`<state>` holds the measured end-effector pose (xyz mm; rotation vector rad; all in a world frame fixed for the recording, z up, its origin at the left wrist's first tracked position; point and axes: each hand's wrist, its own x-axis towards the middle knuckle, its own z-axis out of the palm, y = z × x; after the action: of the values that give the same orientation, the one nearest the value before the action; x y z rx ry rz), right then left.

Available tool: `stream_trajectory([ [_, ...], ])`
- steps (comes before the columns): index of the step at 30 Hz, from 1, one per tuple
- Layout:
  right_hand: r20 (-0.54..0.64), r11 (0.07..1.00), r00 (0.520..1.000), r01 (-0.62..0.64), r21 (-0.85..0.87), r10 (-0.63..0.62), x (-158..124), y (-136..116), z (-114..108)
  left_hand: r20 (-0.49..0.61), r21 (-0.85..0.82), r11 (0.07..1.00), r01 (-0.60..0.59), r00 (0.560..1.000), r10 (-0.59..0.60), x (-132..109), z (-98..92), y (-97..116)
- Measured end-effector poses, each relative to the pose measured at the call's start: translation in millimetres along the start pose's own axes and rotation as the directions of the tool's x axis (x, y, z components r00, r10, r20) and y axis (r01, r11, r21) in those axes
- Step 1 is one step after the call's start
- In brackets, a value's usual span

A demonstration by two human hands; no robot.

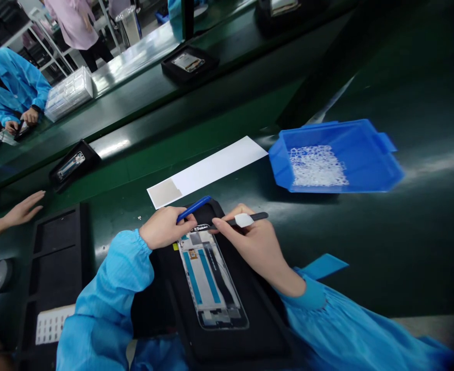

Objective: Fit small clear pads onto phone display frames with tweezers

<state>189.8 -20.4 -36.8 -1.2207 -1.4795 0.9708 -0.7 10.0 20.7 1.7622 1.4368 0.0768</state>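
An opened phone body (219,278) with blue strips inside lies in a black foam tray (265,324) in front of me. At its top end, my right hand (255,247) grips dark tweezers (259,216) with a white wrap, their tips over the phone's upper edge. My left hand (167,226) is closed around a blue pen-like tool (196,207), fingertips close to the same edge. Whether those fingertips touch the phone is hard to tell. A small yellow tab (175,247) sticks out at the phone's left side.
A blue bin (373,165) holding many small white rings stands right, beside a white paper strip (219,167). Trays with phone parts (72,166) sit along the line. A compartmented black tray (59,257) is left, near another person's hand (23,208). A co-worker works across.
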Motion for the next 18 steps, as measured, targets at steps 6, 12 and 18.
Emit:
stream_trajectory([
  [6,-0.004,1.0,1.0,0.004,-0.004,-0.004,-1,1,0,0.003,0.001,1.0,0.015,1.0,-0.015,0,0.2,1],
  [12,-0.004,0.999,0.999,0.041,-0.027,-0.042,0,0,0,-0.026,0.117,0.992,0.051,0.999,-0.048,1,3.6,9],
  [18,-0.02,0.996,0.997,0.072,-0.05,-0.073,-7,4,-4,-0.009,0.314,0.946,0.079,0.997,-0.08,3,3.3,18],
])
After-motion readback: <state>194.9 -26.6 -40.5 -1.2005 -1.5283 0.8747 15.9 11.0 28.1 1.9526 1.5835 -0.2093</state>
